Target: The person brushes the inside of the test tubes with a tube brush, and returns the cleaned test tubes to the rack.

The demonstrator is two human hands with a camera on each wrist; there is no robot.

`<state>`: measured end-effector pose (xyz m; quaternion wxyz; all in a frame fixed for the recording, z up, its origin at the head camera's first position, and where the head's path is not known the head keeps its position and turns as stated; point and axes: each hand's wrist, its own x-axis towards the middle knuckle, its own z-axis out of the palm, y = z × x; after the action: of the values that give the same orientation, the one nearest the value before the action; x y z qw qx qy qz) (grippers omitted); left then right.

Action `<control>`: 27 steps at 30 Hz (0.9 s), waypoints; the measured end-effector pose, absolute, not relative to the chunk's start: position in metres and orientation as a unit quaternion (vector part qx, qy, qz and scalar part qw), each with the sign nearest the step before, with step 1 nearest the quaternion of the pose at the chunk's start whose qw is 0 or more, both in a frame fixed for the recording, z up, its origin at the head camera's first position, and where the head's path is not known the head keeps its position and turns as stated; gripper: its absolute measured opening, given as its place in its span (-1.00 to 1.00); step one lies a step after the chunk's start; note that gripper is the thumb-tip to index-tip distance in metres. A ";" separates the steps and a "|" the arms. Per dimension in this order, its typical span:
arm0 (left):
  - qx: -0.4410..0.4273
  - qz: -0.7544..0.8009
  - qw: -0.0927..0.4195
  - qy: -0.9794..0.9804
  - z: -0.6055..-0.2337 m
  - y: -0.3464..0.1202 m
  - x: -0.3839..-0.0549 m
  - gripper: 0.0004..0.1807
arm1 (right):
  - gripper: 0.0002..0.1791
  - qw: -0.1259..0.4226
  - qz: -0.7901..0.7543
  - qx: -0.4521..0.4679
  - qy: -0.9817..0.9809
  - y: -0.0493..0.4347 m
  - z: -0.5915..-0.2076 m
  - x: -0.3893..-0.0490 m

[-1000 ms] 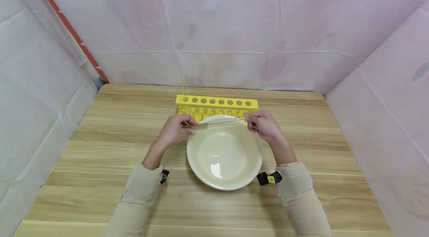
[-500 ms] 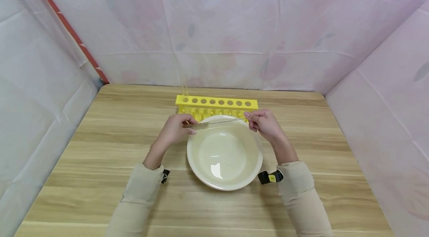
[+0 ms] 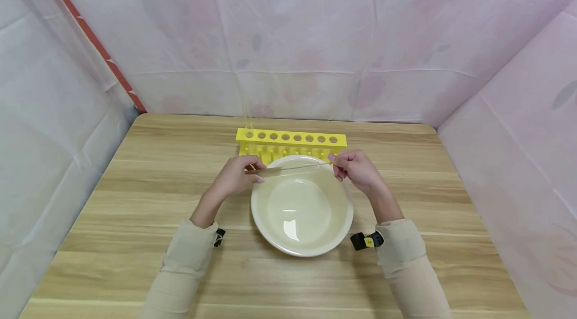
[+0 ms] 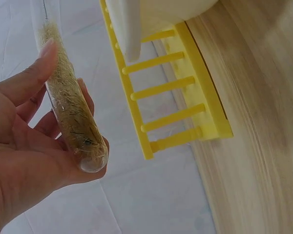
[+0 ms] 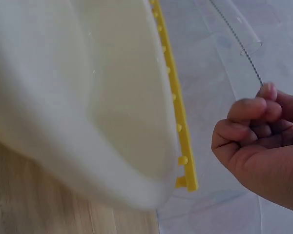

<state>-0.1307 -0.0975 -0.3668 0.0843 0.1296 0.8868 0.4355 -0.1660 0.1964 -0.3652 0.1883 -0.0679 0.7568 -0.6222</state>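
My left hand (image 3: 236, 175) grips a clear glass test tube (image 4: 91, 165) near its rounded bottom, thumb on one side and fingers behind. Inside the tube, the tan bristles of a test tube brush (image 4: 71, 102) reach down close to that closed end. The brush's twisted wire handle (image 5: 250, 64) comes out of the open mouth, and my right hand (image 3: 356, 171) pinches its end between thumb and forefinger. The tube lies nearly level over the far part of a cream basin (image 3: 257, 214). Shallow liquid seems to glint inside the basin.
Behind the basin stands a yellow test tube rack (image 3: 279, 141) with a row of holes. Another clear test tube (image 3: 248, 121) stands upright in its leftmost hole. The wooden table (image 3: 149, 184) ends at a curtain of pale floral cloth (image 3: 297, 33) at the back.
My right hand has shifted slightly, rising a little and then coming lower, with the wire still pinched. My left hand and the tube stay almost in place. Basin and rack have not moved.
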 end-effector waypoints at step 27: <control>0.130 0.447 0.047 0.884 -0.366 -0.095 -0.129 -0.83 | -0.50 0.215 -0.618 -0.105 0.749 0.198 -0.368 -0.166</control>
<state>-0.1293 -0.0951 -0.3661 0.0471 0.1301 0.8839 0.4468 -0.1663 0.1976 -0.3681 0.2152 -0.1045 0.7485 -0.6185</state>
